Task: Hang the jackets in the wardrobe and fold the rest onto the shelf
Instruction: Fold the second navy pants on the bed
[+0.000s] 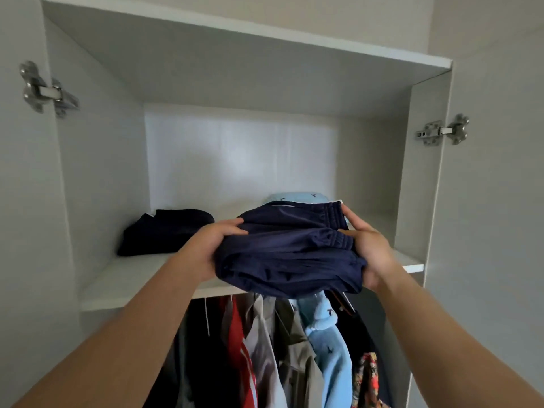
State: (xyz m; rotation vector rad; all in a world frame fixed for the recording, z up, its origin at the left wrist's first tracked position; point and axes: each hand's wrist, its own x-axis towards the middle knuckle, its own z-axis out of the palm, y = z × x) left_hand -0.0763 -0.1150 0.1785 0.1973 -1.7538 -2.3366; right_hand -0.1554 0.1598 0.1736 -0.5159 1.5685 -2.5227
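Observation:
A folded navy garment (290, 251) with elastic cuffs is held at the front edge of the wardrobe shelf (132, 278). My left hand (212, 245) grips its left side, fingers curled over the top. My right hand (368, 248) grips its right side at the ribbed cuff. Behind it a light blue folded garment (297, 198) lies on the shelf, mostly hidden. A dark folded garment (164, 232) sits on the shelf's left half.
Below the shelf hang several jackets (265, 348): dark, red with white stripes, grey, olive, light blue and a patterned one. Both wardrobe doors stand open, with hinges at left (47, 89) and right (443, 131). The top panel (235, 33) closes the compartment above.

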